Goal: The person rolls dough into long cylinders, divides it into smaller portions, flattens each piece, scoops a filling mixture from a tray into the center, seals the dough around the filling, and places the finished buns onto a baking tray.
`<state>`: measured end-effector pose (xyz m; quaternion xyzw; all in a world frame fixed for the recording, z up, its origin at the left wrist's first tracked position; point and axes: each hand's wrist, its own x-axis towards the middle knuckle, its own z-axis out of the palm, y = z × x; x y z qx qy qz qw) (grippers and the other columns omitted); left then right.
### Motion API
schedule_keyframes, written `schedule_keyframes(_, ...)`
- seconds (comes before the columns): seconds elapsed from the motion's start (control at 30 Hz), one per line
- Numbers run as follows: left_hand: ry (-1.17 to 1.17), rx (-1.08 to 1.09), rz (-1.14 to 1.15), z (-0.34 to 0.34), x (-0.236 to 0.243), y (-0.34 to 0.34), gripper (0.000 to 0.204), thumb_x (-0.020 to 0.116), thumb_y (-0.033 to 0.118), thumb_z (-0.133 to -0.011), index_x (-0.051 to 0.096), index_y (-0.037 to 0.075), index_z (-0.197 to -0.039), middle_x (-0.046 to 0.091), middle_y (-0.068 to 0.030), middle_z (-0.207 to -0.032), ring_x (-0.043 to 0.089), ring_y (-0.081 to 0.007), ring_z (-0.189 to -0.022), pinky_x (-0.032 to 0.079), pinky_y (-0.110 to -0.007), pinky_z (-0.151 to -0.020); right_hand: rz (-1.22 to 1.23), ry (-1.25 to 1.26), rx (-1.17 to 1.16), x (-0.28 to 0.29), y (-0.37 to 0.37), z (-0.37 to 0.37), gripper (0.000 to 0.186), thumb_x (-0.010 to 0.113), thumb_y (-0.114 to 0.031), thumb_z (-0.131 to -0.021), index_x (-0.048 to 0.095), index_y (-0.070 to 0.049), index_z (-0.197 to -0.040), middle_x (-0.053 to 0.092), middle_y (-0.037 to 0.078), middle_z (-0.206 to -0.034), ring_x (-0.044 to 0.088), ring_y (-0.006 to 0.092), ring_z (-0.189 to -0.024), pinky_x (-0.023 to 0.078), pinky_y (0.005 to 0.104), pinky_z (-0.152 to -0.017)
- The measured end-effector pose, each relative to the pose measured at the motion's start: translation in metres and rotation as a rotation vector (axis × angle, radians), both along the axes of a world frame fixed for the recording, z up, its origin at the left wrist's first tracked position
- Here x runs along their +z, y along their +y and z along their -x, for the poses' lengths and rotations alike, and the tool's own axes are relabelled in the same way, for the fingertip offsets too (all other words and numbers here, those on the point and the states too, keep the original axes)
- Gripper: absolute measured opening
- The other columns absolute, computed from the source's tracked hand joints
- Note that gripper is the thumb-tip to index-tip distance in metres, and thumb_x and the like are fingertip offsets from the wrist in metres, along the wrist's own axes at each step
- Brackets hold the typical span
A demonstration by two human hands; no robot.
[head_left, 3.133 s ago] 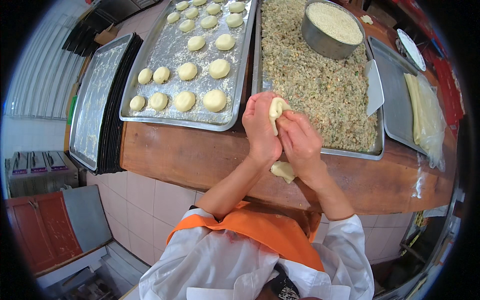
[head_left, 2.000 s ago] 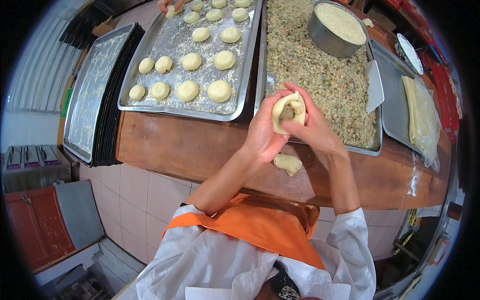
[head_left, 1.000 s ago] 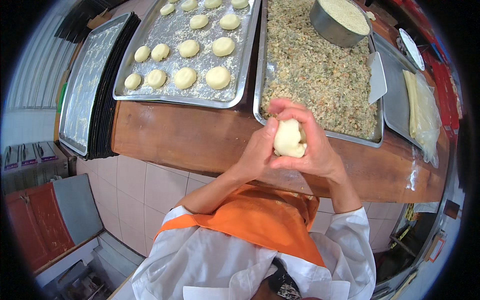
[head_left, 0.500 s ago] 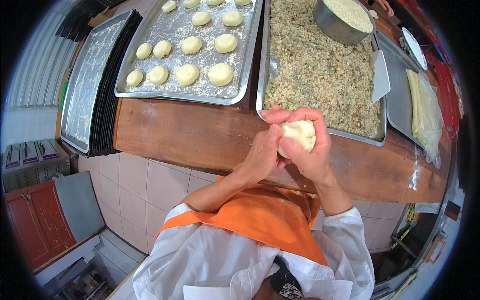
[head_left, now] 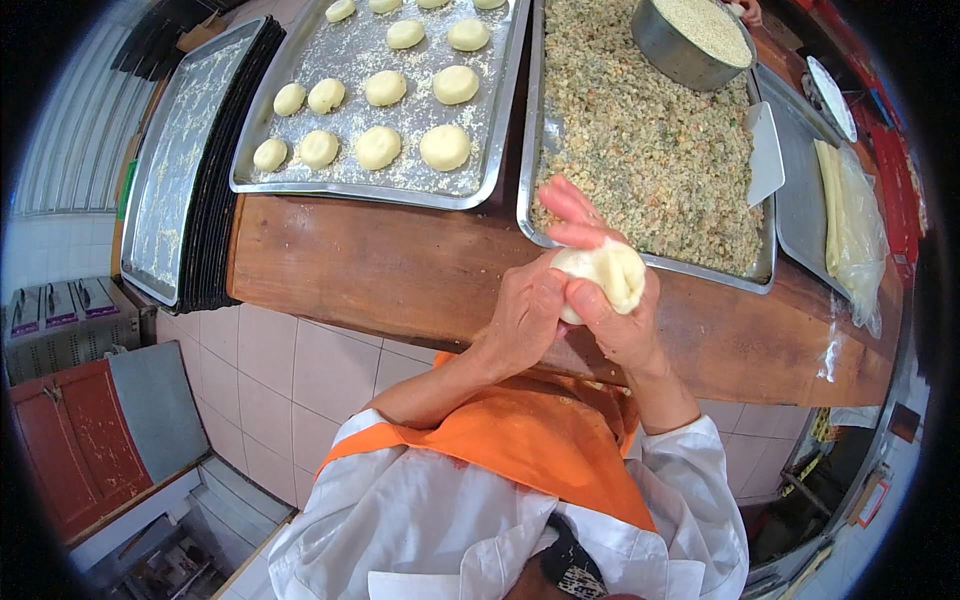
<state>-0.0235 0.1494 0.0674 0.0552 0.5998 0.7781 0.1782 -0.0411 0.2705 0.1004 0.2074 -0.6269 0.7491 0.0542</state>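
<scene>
My left hand (head_left: 529, 312) and my right hand (head_left: 622, 332) are both round a pale lump of dough (head_left: 612, 267), pinched and folded on top. Some fingers stretch up above it, reddened at the tips; the dough's underside is hidden. Just beyond lies a tray of chopped, speckled filling (head_left: 650, 170), holding a round metal tin of pale grains (head_left: 683, 62) and a white scraper (head_left: 763, 155). My forearms come up over the front of the wooden table (head_left: 370, 270).
At top left are a floury tray (head_left: 270, 130) of several dough rounds and stacked trays (head_left: 180, 160). On the right are a grey tray (head_left: 795, 225), bagged dough strips (head_left: 852, 235) and a white plate (head_left: 830, 95). A co-worker's hand (head_left: 752, 12) shows at top right.
The dough, earlier an open cup showing filling, is now gathered into a lump. My hands have moved lower, and in the last moment some fingers have lifted and straightened above it.
</scene>
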Motion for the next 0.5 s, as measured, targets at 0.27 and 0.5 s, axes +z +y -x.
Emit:
schedule_keyframes(0.27, 0.426, 0.165, 0.103, 0.002, -0.003, 0.005, 0.070, 0.069, 0.051, -0.070, 0.048, -0.001, -0.112, 0.056, -0.0050, -0.088, 0.053, -0.0087, -0.075, 0.044, -0.024, -0.059, 0.150, -0.092, 0.014, -0.019, 0.003, 0.005, 0.025, 0.048, -0.017, -0.087, 0.057, 0.001, -0.102, 0.063, 0.011, -0.096, 0.055, 0.0263, -0.106, 0.018, 0.0444, -0.107)
schedule_keyframes(0.5, 0.257, 0.023, 0.006, 0.006, 0.001, -0.005, 0.063, 0.038, 0.054, -0.089, 0.054, -0.005, -0.108, 0.062, -0.0119, -0.094, 0.060, -0.0188, -0.090, 0.048, -0.030, -0.073, 0.120, -0.119, 0.109, -0.004, -0.006, -0.008, 0.030, 0.051, -0.014, -0.085, 0.053, -0.001, -0.111, 0.055, 0.013, -0.115, 0.042, 0.0273, -0.120, 0.015, 0.0416, -0.109)
